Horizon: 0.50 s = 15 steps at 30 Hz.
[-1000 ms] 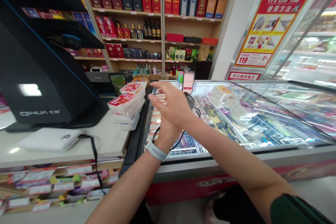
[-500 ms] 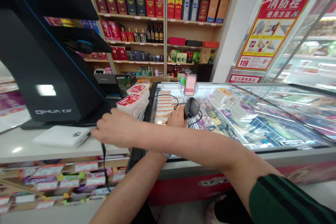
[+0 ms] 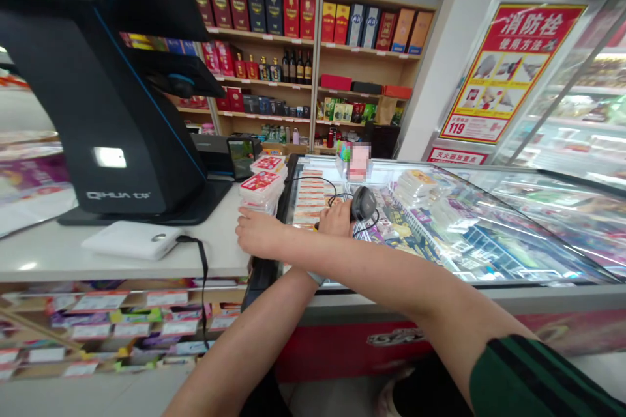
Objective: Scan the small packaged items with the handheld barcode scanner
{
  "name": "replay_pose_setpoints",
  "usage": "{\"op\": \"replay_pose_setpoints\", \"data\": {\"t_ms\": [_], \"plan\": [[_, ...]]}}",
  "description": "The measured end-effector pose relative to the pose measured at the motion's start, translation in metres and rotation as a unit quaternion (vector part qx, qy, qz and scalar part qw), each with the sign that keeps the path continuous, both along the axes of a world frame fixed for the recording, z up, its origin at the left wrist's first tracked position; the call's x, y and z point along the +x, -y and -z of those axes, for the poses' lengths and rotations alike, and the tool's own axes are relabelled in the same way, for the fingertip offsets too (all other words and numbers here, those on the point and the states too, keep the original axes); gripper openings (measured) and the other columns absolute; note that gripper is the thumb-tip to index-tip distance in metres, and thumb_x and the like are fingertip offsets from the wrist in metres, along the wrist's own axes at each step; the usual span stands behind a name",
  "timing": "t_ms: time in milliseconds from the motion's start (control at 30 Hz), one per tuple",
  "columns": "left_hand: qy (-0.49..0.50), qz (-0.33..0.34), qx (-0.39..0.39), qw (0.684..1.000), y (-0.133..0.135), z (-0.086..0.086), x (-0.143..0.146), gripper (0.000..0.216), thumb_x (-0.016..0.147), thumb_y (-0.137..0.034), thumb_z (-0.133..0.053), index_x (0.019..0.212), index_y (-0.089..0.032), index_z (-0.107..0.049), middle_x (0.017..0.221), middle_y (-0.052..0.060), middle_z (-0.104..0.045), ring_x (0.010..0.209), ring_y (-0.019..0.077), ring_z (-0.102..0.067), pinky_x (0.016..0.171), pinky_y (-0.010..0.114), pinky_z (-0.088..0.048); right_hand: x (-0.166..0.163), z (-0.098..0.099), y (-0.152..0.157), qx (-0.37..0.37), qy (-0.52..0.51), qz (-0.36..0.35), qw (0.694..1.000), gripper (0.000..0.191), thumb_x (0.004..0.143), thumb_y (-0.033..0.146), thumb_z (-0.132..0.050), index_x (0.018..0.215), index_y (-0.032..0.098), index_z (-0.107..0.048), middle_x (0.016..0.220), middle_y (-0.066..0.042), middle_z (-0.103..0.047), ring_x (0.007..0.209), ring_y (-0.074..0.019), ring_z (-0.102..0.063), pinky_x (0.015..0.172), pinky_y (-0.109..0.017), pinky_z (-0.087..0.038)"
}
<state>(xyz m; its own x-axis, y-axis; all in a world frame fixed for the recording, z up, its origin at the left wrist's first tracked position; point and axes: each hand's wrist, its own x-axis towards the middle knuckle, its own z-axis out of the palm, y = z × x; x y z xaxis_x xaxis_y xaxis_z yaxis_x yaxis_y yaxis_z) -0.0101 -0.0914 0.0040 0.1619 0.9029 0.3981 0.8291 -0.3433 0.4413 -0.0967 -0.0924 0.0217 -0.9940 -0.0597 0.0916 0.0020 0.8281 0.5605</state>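
My left hand [image 3: 336,219] is closed round the grip of a black barcode scanner [image 3: 364,202], held over the glass lid of a chest freezer [image 3: 493,234]. The scanner's black cord loops back across the glass. My right arm crosses over the left forearm. My right hand [image 3: 258,232] lies on the edge of the white counter [image 3: 98,264], its fingers stretched out to the foot of a pile of red-and-white flat packs [image 3: 261,187]. Whether those fingers grip a pack is unclear.
A black checkout terminal [image 3: 112,143] stands on the counter at the left, with a flat white box [image 3: 132,240] and its black cable [image 3: 203,273] in front. Shelves of boxed goods [image 3: 293,19] fill the back wall. A red poster [image 3: 508,71] hangs at the right.
My right hand swept left from above the scanner to the white box, then came back right to the foot of the pile of packs. My left hand kept hold of the scanner.
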Motion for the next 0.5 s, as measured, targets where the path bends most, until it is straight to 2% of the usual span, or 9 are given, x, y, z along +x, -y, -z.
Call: {"op": "replay_pose_setpoints", "data": {"t_ms": [267, 367, 500], "plan": [[-0.003, -0.015, 0.006, 1.0, -0.005, 0.004, 0.004, 0.048, 0.083, -0.02, -0.054, 0.13, -0.016, -0.045, 0.125, 0.015, -0.059, 0.119, 0.0284, -0.051, 0.1, 0.045, -0.037, 0.03, -0.01, 0.003, 0.001, 0.002, -0.048, 0.999, 0.022, 0.093, 0.014, -0.045, 0.088, 0.014, -0.066, 0.092, -0.008, -0.068, 0.101, -0.0205, -0.057, 0.103, -0.04, -0.035], [0.001, -0.018, 0.018, 1.0, -0.004, 0.007, 0.004, 0.048, 0.083, -0.02, -0.054, 0.13, -0.014, -0.045, 0.124, 0.016, -0.059, 0.12, 0.0303, -0.05, 0.1, 0.048, -0.036, 0.043, -0.018, 0.004, 0.014, -0.015, -0.066, 0.998, 0.02, 0.095, 0.016, -0.043, 0.097, 0.015, -0.063, 0.104, -0.009, -0.066, 0.116, -0.0228, -0.052, 0.11, -0.046, -0.028], [0.01, -0.006, 0.036, 0.999, -0.001, 0.015, 0.003, 0.045, 0.088, -0.022, -0.05, 0.132, -0.017, -0.045, 0.128, 0.013, -0.057, 0.123, 0.027, -0.049, 0.105, 0.045, -0.034, 0.061, -0.023, -0.004, 0.009, -0.004, -0.026, 1.0, 0.026, 0.093, 0.014, -0.045, 0.115, 0.016, -0.059, 0.124, -0.013, -0.059, 0.126, -0.0272, -0.047, 0.111, -0.052, -0.026]]}}
